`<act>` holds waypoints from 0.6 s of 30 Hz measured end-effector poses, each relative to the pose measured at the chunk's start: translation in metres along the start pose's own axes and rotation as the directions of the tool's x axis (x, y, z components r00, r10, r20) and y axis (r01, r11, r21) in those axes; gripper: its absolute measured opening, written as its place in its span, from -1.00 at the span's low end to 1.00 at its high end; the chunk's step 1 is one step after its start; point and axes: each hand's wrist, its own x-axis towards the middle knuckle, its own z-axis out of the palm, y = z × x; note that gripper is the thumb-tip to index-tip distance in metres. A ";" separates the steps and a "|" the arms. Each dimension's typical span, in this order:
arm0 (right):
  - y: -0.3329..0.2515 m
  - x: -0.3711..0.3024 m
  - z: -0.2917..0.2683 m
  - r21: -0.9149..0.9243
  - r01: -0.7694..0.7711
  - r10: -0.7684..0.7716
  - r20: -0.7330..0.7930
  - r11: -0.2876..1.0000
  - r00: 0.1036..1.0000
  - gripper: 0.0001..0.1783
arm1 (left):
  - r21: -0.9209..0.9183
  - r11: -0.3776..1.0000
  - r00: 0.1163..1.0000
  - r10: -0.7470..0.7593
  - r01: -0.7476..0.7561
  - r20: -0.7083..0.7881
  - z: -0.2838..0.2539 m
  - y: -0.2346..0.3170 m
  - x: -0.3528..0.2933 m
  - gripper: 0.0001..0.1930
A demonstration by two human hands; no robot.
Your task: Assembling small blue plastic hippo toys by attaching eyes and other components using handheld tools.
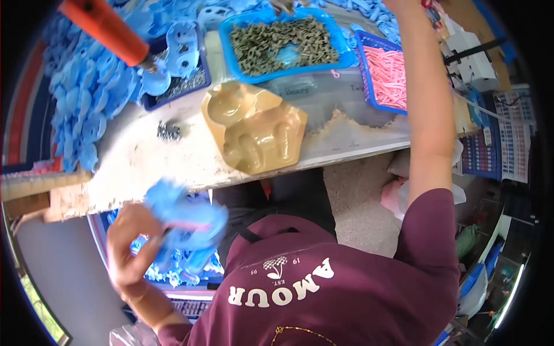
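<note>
My left hand (pixel 133 242) is at the lower left, in front of the table edge, with fingers curled and thumb drawn in. At its fingertips is a light blue plastic toy piece (pixel 193 230) with a pink strip across it. The piece is smeared by motion, and its exact shape does not show. Beneath it, a box (pixel 101 242) holds many blue pieces. My right arm stretches to the far right; my right hand (pixel 398 4) is cut off by the top edge, its fingers hidden. On the table lies a tan moulded holder (pixel 262 130) with rounded hollows.
An orange power screwdriver (pixel 109 32) hangs at upper left, above a dark blue tray (pixel 205 78) of screws. Blue shells (pixel 86 95) are heaped behind. A blue tray (pixel 236 72) holds small grey-brown parts; a basket (pixel 372 95) holds pink strips. Loose screws (pixel 169 131) lie nearby.
</note>
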 end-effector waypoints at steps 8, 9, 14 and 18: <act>0.198 -0.009 -0.143 -0.933 -0.158 0.224 -0.087 0.323 0.971 -0.67 | 0.563 0.376 0.613 -0.723 0.736 -0.318 -0.042 -0.029 -0.148 -0.74; 0.208 -0.003 -0.155 -0.966 -0.191 0.359 -0.118 0.175 0.926 -0.43 | 0.572 0.352 0.622 -0.679 0.741 -0.390 -0.039 -0.049 -0.160 -0.67; 0.231 0.001 -0.131 -0.994 0.047 0.532 -0.012 -0.097 0.846 -0.24 | 0.411 0.535 0.657 -0.708 0.738 -0.257 -0.017 -0.017 -0.088 -0.59; 0.206 -0.012 -0.127 -0.831 -0.244 0.281 -0.111 0.500 0.953 -0.33 | 0.425 0.753 0.857 -0.499 0.503 -0.130 0.005 -0.006 -0.033 -0.63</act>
